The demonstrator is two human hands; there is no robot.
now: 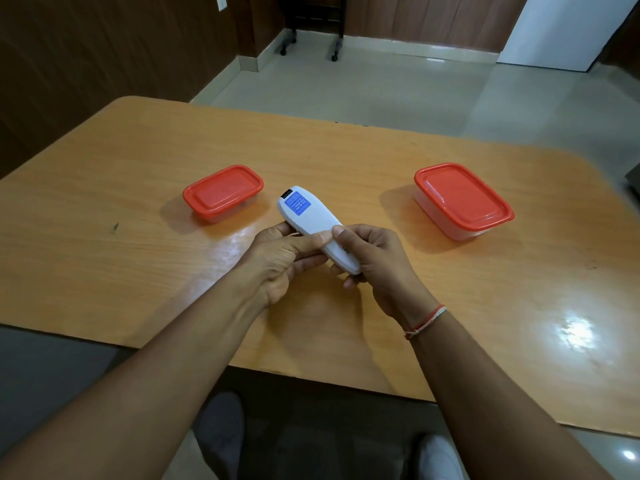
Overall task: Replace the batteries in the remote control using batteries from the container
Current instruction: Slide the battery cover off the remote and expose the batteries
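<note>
A white remote control (311, 218) is held back side up above the table, its blue label facing me and its far end pointing away to the left. My left hand (280, 258) grips its left side, thumb lying across the back. My right hand (375, 265) grips the near end, thumb pressed on the back near the middle. Two clear containers with red lids stand on the table, both closed: a small container (223, 192) to the left of the remote and a larger container (462, 200) to the right. No batteries are visible.
The orange wooden table (502, 306) has its near edge cutting diagonally across the lower view. Beyond its far edge lies a tiled floor with the wheeled legs of a stand (310, 46). A wood-panelled wall rises at the left.
</note>
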